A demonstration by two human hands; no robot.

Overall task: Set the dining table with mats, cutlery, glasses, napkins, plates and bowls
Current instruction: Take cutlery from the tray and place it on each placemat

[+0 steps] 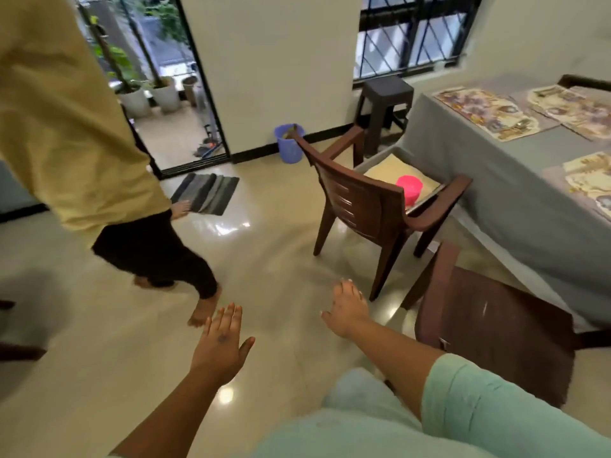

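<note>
Shiny floor spreads under both empty hands, left hand [221,345] and right hand [347,309], fingers spread flat. Three mats [486,112] lie on the grey table [502,180], far right. They look thin and bendy; lift one by its edge.

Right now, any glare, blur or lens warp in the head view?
Head view: glare patches on the glossy floor; the second person at left is motion-smeared; wide-angle warp tilts the window and bends the door frame; both hands are fairly sharp, open, holding nothing; mats on the table are soft.
</note>
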